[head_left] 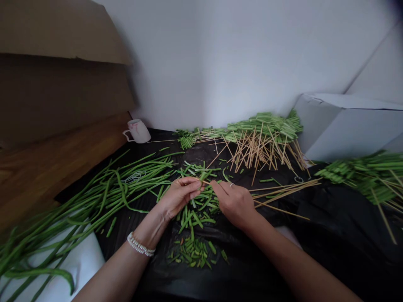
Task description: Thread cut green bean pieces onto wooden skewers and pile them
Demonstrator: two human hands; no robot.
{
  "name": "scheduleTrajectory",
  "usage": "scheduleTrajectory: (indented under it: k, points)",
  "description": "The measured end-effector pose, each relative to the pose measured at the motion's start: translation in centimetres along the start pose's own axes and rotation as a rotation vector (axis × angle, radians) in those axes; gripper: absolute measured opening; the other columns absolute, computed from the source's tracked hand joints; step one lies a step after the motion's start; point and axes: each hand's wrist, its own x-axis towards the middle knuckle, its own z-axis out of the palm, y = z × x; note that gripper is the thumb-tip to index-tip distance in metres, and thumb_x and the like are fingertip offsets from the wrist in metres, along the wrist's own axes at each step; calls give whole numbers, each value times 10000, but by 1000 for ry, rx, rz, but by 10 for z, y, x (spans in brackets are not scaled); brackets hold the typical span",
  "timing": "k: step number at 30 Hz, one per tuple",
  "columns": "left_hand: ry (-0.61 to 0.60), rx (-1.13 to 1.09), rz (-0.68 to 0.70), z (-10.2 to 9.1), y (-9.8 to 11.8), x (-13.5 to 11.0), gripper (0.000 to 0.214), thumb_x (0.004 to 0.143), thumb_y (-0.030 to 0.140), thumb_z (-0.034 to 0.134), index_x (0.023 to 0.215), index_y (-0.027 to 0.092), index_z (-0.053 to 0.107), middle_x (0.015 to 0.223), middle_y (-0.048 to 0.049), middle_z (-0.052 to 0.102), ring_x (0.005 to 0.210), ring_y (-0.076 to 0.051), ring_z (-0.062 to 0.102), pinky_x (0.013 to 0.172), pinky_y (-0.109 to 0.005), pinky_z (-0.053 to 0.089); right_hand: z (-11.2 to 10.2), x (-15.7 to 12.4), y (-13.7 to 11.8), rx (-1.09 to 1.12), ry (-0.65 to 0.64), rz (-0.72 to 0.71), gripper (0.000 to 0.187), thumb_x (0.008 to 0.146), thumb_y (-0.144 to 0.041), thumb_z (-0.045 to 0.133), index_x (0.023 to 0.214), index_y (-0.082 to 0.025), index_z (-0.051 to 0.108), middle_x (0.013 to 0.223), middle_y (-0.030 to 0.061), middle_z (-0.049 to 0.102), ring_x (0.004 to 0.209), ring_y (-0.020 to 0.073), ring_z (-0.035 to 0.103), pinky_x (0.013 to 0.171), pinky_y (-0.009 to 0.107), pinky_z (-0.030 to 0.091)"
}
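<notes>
My left hand [178, 193], with a beaded bracelet at the wrist, is closed in a pinch on a short piece of green bean [204, 174]. My right hand [236, 203], a ring on one finger, grips a thin wooden skewer [205, 181]. The skewer's front part reaches the left fingertips; whether it passes through the bean is hidden by the fingers. Below both hands lies a heap of cut bean pieces [197, 220]. Just right of my right hand, several bare skewers [286, 191] lie on the black plastic sheet [252, 268].
Long whole beans [103, 197] spread across the left. Skewered bean bundles [264, 126] are piled along the wall, and more bundles [362, 172] lie far right. A white mug [138, 131] stands back left. A cardboard box [63, 75] and a white box [346, 121] flank the area.
</notes>
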Motion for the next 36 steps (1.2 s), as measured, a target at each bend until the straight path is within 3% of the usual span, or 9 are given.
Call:
scheduleTrajectory:
  k: [4,7,9,12,16,24,30,36]
  points:
    - [-37,46,-13,10,-4,-3,238,569,214,863,745,129,728,718,-28,710,704,-120,668,713,-217,529,-1,2,-2,-15,5,-17,248,910,-139,443,1075,-127,628,697,2,588,602,116,482,553,281,304]
    - [4,169,78,8,0,-2,269,577,266,855,782,133,742,740,-40,714,691,-128,653,713,-238,519,1,0,3,-34,5,-18,267,903,-116,434,1087,-122,627,710,9,590,605,119,477,558,282,306]
    - [78,302,204,0,8,0,300,618,312,828,842,129,750,754,-57,720,680,-132,639,717,-247,506,3,-2,8,-52,-8,4,302,888,-87,423,1114,-119,621,737,21,597,620,118,479,566,278,309]
    - [294,460,388,-19,20,6,318,657,377,786,854,130,747,813,-80,732,734,-172,648,707,-261,490,7,-5,15,-62,-35,47,338,873,-79,425,1151,-130,611,757,28,597,643,121,486,579,272,315]
    - [392,700,485,-42,26,13,258,721,350,717,871,142,743,851,-85,741,797,-206,657,765,-293,475,9,-6,18,-74,-59,60,338,871,-81,434,1155,-135,609,761,23,600,641,122,488,582,273,318]
    - [394,1458,466,-55,18,15,211,796,203,559,914,202,734,937,-77,737,864,-250,647,809,-350,448,8,-6,15,-69,-42,58,332,865,-79,440,1137,-148,619,749,14,597,635,121,488,585,272,324]
    - [369,1676,497,-57,12,14,218,783,184,572,933,221,726,954,-81,713,924,-282,598,829,-373,439,9,-5,14,-60,-40,64,335,851,-74,444,1118,-162,626,741,11,594,631,114,483,576,263,321]
    - [387,1742,488,-55,12,12,171,793,200,580,879,224,726,905,-92,696,903,-286,588,798,-360,428,10,-5,13,-59,-38,61,342,855,-72,444,1134,-158,621,743,9,596,628,117,486,576,271,320]
